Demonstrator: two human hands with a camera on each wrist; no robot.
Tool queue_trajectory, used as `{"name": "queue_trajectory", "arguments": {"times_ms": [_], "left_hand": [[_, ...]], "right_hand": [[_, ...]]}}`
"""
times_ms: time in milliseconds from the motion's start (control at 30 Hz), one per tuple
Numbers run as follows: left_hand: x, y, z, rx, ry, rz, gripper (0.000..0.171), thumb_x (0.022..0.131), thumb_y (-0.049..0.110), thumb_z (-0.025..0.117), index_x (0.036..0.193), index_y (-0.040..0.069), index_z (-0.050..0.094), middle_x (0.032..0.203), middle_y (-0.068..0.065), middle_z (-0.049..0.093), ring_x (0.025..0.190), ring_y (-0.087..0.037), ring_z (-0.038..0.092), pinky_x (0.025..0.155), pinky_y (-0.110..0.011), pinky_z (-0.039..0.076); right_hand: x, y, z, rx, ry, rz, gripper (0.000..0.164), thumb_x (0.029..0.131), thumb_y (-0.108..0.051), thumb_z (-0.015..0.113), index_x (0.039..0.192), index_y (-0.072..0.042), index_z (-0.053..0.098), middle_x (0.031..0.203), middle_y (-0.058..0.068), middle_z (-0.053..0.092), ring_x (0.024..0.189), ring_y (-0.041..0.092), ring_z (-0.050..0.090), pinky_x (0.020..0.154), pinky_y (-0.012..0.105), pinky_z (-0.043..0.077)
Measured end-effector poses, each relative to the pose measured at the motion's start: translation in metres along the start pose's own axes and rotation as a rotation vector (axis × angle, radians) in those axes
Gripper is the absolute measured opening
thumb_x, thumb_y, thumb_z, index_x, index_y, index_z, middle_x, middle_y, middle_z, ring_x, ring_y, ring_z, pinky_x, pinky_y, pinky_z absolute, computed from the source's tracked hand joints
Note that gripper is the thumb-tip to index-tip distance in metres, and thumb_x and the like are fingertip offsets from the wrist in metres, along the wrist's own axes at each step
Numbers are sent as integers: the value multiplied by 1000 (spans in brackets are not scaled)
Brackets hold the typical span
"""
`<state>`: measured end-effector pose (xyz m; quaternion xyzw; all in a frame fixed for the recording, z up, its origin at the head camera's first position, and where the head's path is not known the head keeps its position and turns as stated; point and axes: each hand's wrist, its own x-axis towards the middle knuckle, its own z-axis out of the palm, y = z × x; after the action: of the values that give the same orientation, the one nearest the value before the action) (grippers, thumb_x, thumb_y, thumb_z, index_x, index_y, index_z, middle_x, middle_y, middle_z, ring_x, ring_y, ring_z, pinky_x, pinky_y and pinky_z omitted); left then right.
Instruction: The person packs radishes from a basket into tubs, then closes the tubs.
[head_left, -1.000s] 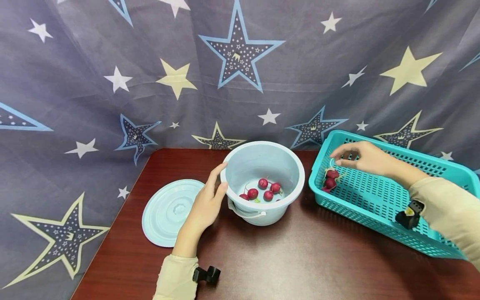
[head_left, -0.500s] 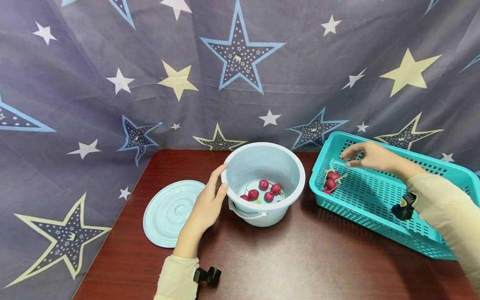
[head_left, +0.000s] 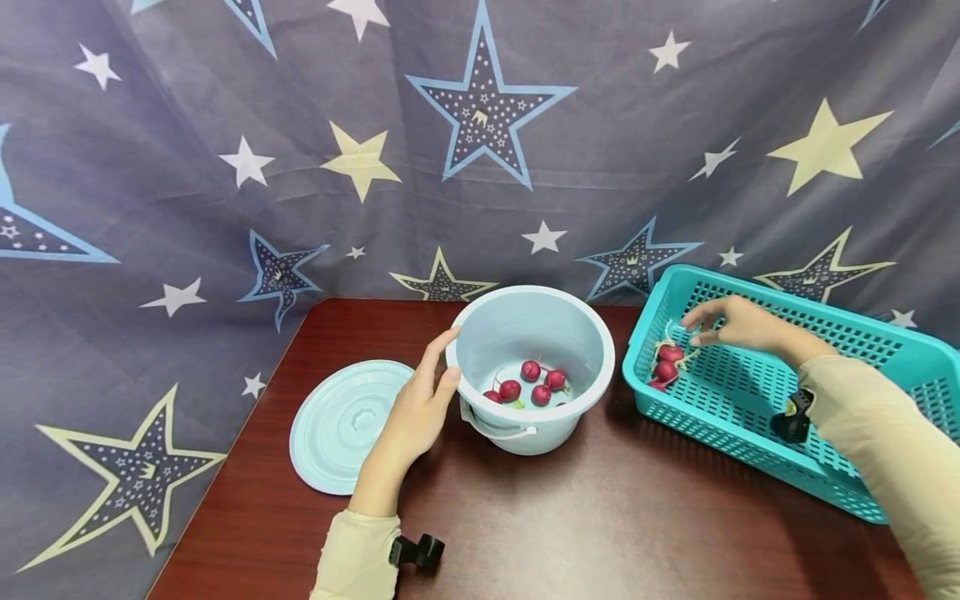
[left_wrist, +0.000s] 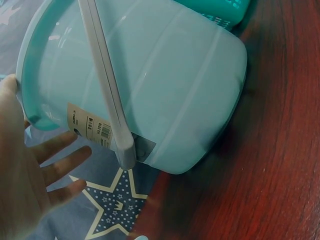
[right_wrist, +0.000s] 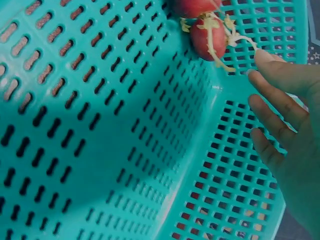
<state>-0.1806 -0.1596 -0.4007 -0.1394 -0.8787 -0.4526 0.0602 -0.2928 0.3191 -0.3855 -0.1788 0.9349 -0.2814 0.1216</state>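
Note:
My left hand [head_left: 420, 402] is at the left rim of a pale blue bucket [head_left: 537, 432], its thumb and index finger touching the rim. In the left wrist view, its other fingers [left_wrist: 65, 167] stretch out beside the bucket's labelled side. Several red radishes [head_left: 541, 395] lie on the bucket's floor. My right hand [head_left: 738, 323] hovers inside the left end of a teal basket [head_left: 701, 425], its fingers loosely bent with nothing in them. Just beside its fingertips, a few radishes [head_left: 665, 372] with pale stems lie in the basket's corner. A stem end nearly meets the thumb; contact is unclear.
A round pale blue lid [head_left: 352, 425] lies flat on the dark red table [head_left: 570, 533], left of the bucket. A star-patterned cloth [head_left: 300, 100] hangs behind the table. The basket's raised walls surround my right hand, and its long side runs toward the right edge.
My right hand has drawn back slightly to the right from the basket's end wall, and its forearm has swung lower. My left hand stays at the bucket's rim. The radishes have not visibly moved.

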Motion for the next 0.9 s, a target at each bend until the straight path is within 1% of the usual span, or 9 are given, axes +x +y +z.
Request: {"name": "queue_trajectory", "arguments": {"times_ms": [133,267,433,600,800,900], "left_hand": [[0,1,0,6,1,-7,48,106,42,42,152,46,28,153,1,40,136,-29,42,103,-61,35],[-1,2,0,6,-2,-13,49,106,40,43,152,47,27,153,0,39,136,-30,42,103,-62,35],[-1,1,0,8,5,-9,49,106,40,44,152,47,28,153,1,40,135,-30,43,103,-61,35],[0,0,0,3,3,0,49,106,39,44,152,47,28,154,1,39,136,-29,42,103,-61,35],[0,0,-1,-6,0,4,50,106,35,44,152,46,28,154,1,39,137,-28,41,104,-61,35],[0,-1,-1,-6,1,5,50,106,35,44,152,46,28,154,1,39,137,-27,41,104,-60,35]], "right_hand": [[4,3,8,9,-17,-11,34,88,-11,75,119,3,67,113,19,68,90,25,64,79,48,53],[6,6,14,22,-35,-10,38,88,-15,76,119,3,67,114,20,67,91,27,65,80,48,53],[9,8,22,26,-60,0,44,89,-21,76,121,6,64,119,25,64,94,30,65,81,49,53],[9,6,27,30,-78,29,52,90,-26,74,126,9,59,125,31,59,101,37,64,84,51,52],[10,5,29,54,-109,45,59,92,-25,72,132,15,52,128,32,57,105,38,62,86,49,53],[10,5,29,63,-122,48,63,92,-23,72,134,17,49,129,35,54,106,41,62,87,51,52]]}}
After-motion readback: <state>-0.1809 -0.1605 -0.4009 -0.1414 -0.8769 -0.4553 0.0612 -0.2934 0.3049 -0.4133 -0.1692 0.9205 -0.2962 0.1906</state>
